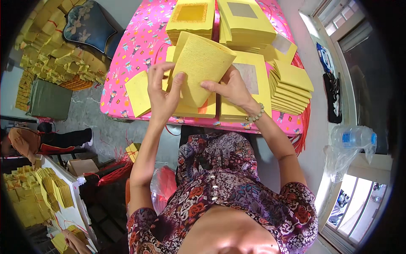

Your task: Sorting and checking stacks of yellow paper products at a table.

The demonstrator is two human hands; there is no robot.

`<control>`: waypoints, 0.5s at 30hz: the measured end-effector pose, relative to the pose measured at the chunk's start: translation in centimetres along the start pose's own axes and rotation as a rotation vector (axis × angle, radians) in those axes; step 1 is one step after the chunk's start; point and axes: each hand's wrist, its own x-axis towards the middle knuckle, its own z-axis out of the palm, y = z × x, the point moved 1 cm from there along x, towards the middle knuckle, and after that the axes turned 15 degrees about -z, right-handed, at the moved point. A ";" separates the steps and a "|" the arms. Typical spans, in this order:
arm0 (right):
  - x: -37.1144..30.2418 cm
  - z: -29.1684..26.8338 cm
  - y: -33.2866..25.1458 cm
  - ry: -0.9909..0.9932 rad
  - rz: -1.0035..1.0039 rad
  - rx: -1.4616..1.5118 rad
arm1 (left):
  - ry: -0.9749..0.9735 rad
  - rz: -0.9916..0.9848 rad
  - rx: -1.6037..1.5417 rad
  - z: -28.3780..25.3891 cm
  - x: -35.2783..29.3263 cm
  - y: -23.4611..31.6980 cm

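Above the near edge of the table I hold up a folded sheaf of yellow paper (203, 65), rough in texture and bent over at its upper right. My right hand (237, 88) grips its right side, thumb on the front and fingers behind. At the left side, my left hand (164, 91) has its thumb against the paper's edge, other fingers curled and partly behind it. Beneath lie more yellow stacks, one with a greyish square (249, 78). A loose yellow piece (138, 94) rests left of my left hand.
A pink patterned cloth (135, 40) covers the table. Further yellow stacks (191, 19) stand at the back, and a fanned pile (292, 86) with red strings sits at right. A plastic bottle (353, 137) lies by the window. At left, people work near piled yellow paper (55, 186).
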 end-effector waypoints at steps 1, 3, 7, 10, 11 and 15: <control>0.2 -0.1 -0.3 0.000 -0.010 -0.036 | 0.154 0.170 0.220 0.0 0.1 0.6; 0.4 0.0 -0.7 -0.003 -0.020 -0.032 | 0.134 0.134 0.035 0.8 0.6 0.0; 0.7 -0.3 -1.0 -0.023 -0.051 -0.131 | -0.227 -0.097 -0.549 1.7 0.7 0.3; 0.9 -0.4 -1.3 -0.080 -0.060 -0.278 | -0.269 -0.119 -0.607 1.9 0.7 0.3; 0.9 -0.4 -1.3 -0.083 -0.064 -0.280 | -0.294 -0.103 -0.623 2.1 0.8 0.1; 0.8 -0.7 -1.1 -0.137 -0.156 -0.408 | -0.242 -0.114 -0.678 2.9 0.4 -0.1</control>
